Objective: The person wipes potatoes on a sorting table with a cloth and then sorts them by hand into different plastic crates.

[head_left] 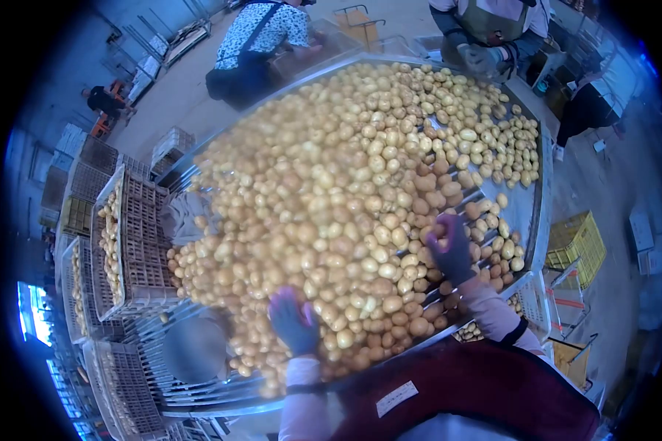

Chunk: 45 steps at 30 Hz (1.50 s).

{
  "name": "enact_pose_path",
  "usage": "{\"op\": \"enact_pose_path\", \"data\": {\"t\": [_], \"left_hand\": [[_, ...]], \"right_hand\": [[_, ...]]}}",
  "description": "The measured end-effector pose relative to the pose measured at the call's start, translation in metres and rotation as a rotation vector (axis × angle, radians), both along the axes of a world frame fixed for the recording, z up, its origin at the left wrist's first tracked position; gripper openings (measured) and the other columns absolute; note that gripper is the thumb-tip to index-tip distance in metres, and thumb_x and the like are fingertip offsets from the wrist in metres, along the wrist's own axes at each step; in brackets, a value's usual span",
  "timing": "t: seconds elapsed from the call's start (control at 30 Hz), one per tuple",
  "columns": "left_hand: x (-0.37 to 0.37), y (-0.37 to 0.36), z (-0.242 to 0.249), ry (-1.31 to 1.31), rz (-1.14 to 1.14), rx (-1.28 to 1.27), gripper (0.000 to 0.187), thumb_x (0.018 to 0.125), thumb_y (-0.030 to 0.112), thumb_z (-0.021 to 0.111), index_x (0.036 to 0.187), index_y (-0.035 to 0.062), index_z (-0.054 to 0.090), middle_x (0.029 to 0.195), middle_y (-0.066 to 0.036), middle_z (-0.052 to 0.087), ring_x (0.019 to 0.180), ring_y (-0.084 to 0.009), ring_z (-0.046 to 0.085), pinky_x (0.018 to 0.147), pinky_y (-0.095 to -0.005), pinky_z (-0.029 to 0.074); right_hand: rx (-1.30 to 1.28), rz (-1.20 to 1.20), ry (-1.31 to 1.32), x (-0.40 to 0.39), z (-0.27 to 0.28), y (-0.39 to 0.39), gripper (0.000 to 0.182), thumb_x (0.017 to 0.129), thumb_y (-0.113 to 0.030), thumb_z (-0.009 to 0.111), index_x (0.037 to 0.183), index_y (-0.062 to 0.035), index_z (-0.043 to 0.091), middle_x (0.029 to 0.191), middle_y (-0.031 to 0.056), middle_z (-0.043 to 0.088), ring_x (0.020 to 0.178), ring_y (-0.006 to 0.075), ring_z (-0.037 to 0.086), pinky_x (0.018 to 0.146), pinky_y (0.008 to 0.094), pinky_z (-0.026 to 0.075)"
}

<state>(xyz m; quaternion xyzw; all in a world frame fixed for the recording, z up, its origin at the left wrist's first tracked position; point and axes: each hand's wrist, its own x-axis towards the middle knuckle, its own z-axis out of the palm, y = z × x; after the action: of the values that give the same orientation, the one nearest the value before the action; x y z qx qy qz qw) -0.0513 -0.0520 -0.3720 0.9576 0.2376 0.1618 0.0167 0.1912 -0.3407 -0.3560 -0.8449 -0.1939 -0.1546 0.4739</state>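
Note:
A broad heap of small yellow-brown potatoes (331, 213) covers a slatted metal sorting table (176, 386) in front of me. My left hand (293, 320), in a dark glove with pinkish-purple fingertips, lies with fingers stretched out on the near side of the heap. My right hand (452, 250), gloved alike, is farther right over the bars. Its thumb and fingers curve round a potato (439, 230). Browner potatoes (418, 327) lie between and beside my hands, with dark slats showing among them.
Plastic crates (147, 242) of potatoes line the left side. A grey cloth (187, 217) lies by them. Two people (261, 44) (493, 29) are at the far edge, with another person (592, 103) at right. A yellow crate (577, 250) stands on the floor.

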Motion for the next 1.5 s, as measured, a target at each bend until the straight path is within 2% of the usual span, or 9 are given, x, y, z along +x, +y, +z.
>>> {"op": "enact_pose_path", "data": {"t": [0.1, 0.2, 0.37, 0.5, 0.57, 0.67, 0.8, 1.2, 1.5], "left_hand": [[0.0, 0.001, -0.001, 0.024, 0.006, -0.014, 0.055, 0.095, 0.035, 0.054, 0.142, 0.0066, 0.051, 0.147, -0.019, 0.048, 0.138, -0.0422, 0.041, 0.115, -0.0559, 0.028], [-0.001, 0.0, -0.002, 0.02, 0.014, 0.008, 0.055, 0.094, 0.034, 0.055, 0.143, 0.0071, 0.05, 0.147, -0.018, 0.048, 0.139, -0.0412, 0.04, 0.115, -0.0555, 0.028], [-0.001, -0.001, 0.003, -0.005, 0.006, -0.016, 0.056, 0.092, 0.033, 0.057, 0.141, 0.007, 0.051, 0.144, -0.017, 0.051, 0.137, -0.0412, 0.042, 0.115, -0.0555, 0.028], [0.004, -0.003, 0.014, -0.033, 0.004, -0.053, 0.056, 0.09, 0.032, 0.06, 0.14, 0.0069, 0.052, 0.143, -0.016, 0.052, 0.136, -0.0418, 0.043, 0.115, -0.056, 0.028], [0.003, -0.004, 0.016, -0.022, 0.007, -0.051, 0.056, 0.09, 0.032, 0.06, 0.139, 0.0066, 0.053, 0.143, -0.016, 0.053, 0.135, -0.0421, 0.043, 0.115, -0.0561, 0.028], [0.006, -0.004, 0.017, -0.016, 0.009, -0.049, 0.056, 0.09, 0.032, 0.061, 0.139, 0.0065, 0.053, 0.142, -0.015, 0.053, 0.135, -0.042, 0.043, 0.115, -0.0561, 0.028], [0.001, -0.001, 0.006, -0.048, 0.007, -0.034, 0.056, 0.09, 0.033, 0.061, 0.139, 0.0069, 0.053, 0.142, -0.015, 0.053, 0.134, -0.0417, 0.044, 0.115, -0.0557, 0.028], [0.001, 0.007, -0.001, -0.074, 0.005, -0.059, 0.057, 0.088, 0.036, 0.06, 0.136, 0.0071, 0.054, 0.138, -0.016, 0.055, 0.13, -0.0427, 0.046, 0.112, -0.0564, 0.029], [0.002, 0.001, 0.008, -0.094, 0.01, -0.008, 0.052, 0.088, 0.032, 0.06, 0.133, 0.0054, 0.056, 0.134, -0.019, 0.056, 0.125, -0.0446, 0.049, 0.111, -0.0545, 0.031]], "right_hand": [[0.0, 0.26, 0.067, 0.0, 0.02, 0.06, 0.038, 0.079, -0.006, 0.07, 0.115, -0.0076, 0.057, 0.105, 0.0105, 0.057, 0.086, 0.0275, 0.057, 0.078, 0.0399, 0.049], [-0.411, 0.388, 0.054, 0.018, 0.007, 0.105, 0.045, 0.087, -0.026, 0.066, 0.129, -0.0112, 0.058, 0.109, 0.0118, 0.063, 0.092, 0.0319, 0.063, 0.083, 0.0401, 0.051], [-0.496, 0.583, 0.445, 0.064, -0.024, 0.119, 0.043, 0.088, -0.032, 0.064, 0.126, -0.0127, 0.062, 0.111, 0.0129, 0.068, 0.098, 0.0282, 0.066, 0.085, 0.0395, 0.052], [-0.872, 0.653, 0.382, 0.099, 0.023, 0.098, 0.038, 0.086, -0.029, 0.065, 0.12, -0.0146, 0.067, 0.105, 0.0121, 0.071, 0.094, 0.0301, 0.068, 0.082, 0.0422, 0.053], [-0.843, 0.562, 0.273, 0.101, 0.029, 0.103, 0.035, 0.085, -0.028, 0.065, 0.117, -0.0155, 0.069, 0.103, 0.0118, 0.072, 0.092, 0.0311, 0.069, 0.08, 0.0435, 0.054], [-0.284, 0.527, 0.09, 0.088, 0.005, 0.125, 0.035, 0.085, -0.029, 0.062, 0.117, -0.0163, 0.069, 0.107, 0.0131, 0.071, 0.097, 0.0337, 0.067, 0.083, 0.0458, 0.053], [-0.76, 0.477, 0.216, 0.089, -0.009, 0.155, 0.036, 0.086, -0.029, 0.059, 0.119, -0.0185, 0.067, 0.111, 0.0128, 0.07, 0.099, 0.033, 0.067, 0.085, 0.0454, 0.053], [-0.44, 0.082, -0.272, 0.17, -0.051, 0.225, 0.039, 0.087, -0.022, 0.059, 0.125, -0.0143, 0.062, 0.122, 0.0131, 0.064, 0.109, 0.032, 0.061, 0.089, 0.0461, 0.051], [-0.794, 0.384, 0.037, 0.171, -0.026, 0.219, 0.025, 0.091, -0.028, 0.055, 0.107, -0.0141, 0.068, 0.099, 0.015, 0.071, 0.097, 0.0325, 0.067, 0.084, 0.0461, 0.053]]}}
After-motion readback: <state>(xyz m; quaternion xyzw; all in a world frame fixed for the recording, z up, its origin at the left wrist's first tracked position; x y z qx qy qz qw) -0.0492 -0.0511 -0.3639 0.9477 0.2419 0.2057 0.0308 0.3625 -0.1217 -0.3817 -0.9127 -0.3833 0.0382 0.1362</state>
